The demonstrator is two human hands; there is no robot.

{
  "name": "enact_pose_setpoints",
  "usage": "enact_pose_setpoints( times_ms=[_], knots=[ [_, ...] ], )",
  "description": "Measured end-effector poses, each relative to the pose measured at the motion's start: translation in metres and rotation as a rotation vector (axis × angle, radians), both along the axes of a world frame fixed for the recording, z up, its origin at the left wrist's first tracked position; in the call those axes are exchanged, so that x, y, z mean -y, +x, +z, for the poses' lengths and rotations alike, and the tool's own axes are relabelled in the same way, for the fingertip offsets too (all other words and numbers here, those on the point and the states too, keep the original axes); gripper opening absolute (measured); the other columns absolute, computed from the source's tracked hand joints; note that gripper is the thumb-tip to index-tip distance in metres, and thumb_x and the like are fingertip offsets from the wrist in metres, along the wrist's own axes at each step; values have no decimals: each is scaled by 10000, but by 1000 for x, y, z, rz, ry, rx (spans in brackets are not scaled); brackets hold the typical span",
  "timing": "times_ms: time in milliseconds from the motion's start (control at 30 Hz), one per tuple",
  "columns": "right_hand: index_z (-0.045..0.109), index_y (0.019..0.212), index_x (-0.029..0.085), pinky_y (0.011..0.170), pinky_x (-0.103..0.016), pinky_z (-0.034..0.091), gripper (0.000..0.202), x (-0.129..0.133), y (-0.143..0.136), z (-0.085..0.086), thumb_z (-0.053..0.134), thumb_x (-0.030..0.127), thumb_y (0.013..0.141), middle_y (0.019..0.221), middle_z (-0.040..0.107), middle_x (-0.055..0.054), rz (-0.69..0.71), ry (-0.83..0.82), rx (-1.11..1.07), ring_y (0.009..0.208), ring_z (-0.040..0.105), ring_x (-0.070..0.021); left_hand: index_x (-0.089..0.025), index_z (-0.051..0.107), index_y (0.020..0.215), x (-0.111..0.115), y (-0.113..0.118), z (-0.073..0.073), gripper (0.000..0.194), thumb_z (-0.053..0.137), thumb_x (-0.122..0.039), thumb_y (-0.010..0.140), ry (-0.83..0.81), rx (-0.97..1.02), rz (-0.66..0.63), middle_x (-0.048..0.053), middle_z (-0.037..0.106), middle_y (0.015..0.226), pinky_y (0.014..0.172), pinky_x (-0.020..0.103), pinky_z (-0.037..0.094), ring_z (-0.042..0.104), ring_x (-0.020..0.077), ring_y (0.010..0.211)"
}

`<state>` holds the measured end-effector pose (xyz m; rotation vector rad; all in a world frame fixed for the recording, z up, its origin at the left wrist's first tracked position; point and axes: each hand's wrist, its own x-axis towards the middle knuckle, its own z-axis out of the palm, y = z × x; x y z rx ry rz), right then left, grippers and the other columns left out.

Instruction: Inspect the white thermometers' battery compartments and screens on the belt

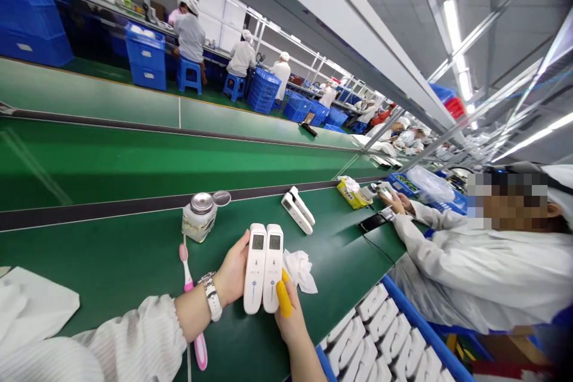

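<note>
Two white infrared thermometers stand side by side in my hands, their small grey screens facing me. My left hand (233, 271) is closed around the left thermometer (254, 268). The right thermometer (273, 268) is in my right hand (290, 307), which has yellow covers on its fingertips. Behind my right hand lies a crumpled white tissue (301, 270). Farther back, another pair of white thermometers (298, 210) rests on the green table. A pink and white toothbrush (188, 271) lies partly under my left forearm, near a dispenser bottle (199, 219) with its round lid raised.
A blue crate (322, 361) of white thermometers stands at the lower right. Beyond the table runs a green conveyor belt (134, 161). At right a co-worker in white (487, 268) handles something by a yellow tissue pack (353, 194). White cloth (40, 298) lies at left.
</note>
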<state>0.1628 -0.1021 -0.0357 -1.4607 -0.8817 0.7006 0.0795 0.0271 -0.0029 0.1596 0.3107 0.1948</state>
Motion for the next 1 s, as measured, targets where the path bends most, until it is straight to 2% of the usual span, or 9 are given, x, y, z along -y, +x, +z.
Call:
enact_pose_setpoints(
  times_ms=[233,467,733,900,1000],
  knots=[
    [576,1194,244,987,-421,422,437,3,3,-7,504,492,841,1193,607,-81,-2,-40,-28,1128,546,-259,-93,605,1077,1,2,-2,544,408,-545,848,27,0,4,147,684,917,886,405,409,618,293,929],
    [567,1204,220,970,-410,435,486,3,3,-7,491,525,834,1179,615,-91,-21,-57,8,1149,527,-260,-92,586,1115,1,2,-2,556,402,-545,851,26,4,5,144,684,911,892,399,402,615,290,937],
    [576,1202,238,980,-465,406,467,3,4,-10,532,499,817,1130,633,-97,-35,-60,-81,1130,529,-302,-91,559,1155,1,3,1,590,402,-565,842,72,-6,26,147,675,950,907,418,379,613,294,922],
    [571,1205,222,984,-455,392,473,-1,3,-5,511,498,825,1153,620,-103,-29,-68,-53,1149,511,-298,-80,573,1126,0,3,1,612,396,-587,833,89,-16,28,143,677,889,901,423,374,618,289,874],
    [583,1187,224,973,-465,395,486,3,6,-12,529,516,802,1177,606,-112,-58,-110,-14,1138,515,-309,-71,586,1096,-1,4,-2,625,362,-595,837,81,-15,14,151,673,880,904,432,363,612,296,878]
  ],
)
